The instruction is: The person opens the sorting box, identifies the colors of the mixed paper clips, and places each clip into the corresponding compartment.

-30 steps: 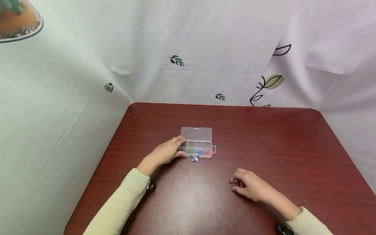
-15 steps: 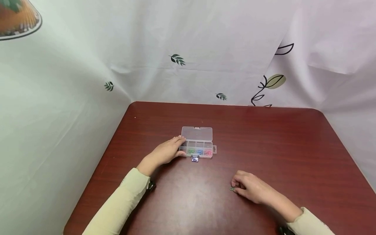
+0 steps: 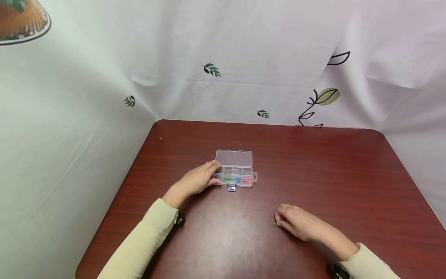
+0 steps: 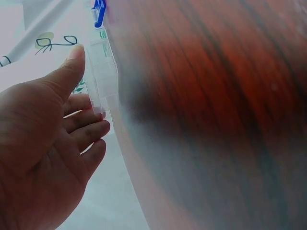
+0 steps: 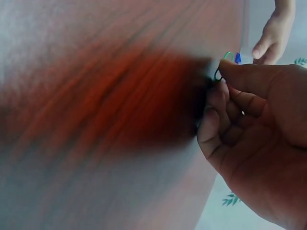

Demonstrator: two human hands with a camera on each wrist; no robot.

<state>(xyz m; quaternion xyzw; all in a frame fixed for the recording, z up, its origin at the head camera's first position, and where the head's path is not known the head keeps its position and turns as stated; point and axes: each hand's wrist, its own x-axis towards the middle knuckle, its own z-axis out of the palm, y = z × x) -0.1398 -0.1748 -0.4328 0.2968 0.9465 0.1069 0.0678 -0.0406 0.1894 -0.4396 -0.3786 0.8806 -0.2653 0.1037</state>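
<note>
A small clear plastic compartment box (image 3: 228,170) lies with its lid (image 3: 234,157) swung back. Green paper clips (image 3: 227,179), blue paper clips (image 3: 237,179) and pink paper clips (image 3: 247,181) fill separate front compartments; those along the back look bare. My left hand (image 3: 196,179) holds the box's left end, thumb at the front edge and fingers toward the hinge side. To the right and nearer me, my right hand (image 3: 297,223) pinches a thin green paper clip (image 5: 228,55) between thumb and fingers, low over the table. The fingertips hide part of that clip.
A blue latch (image 3: 231,187) hangs off the box's front, and a hanging tab (image 3: 255,177) juts from its right side. The dark red wooden table (image 3: 331,166) meets white leaf-print cloth (image 3: 167,77) at the back and sides.
The right hand's fingers have drawn in closer to the thumb around the clip, with the hand nearly in place. The left hand and box stay put.
</note>
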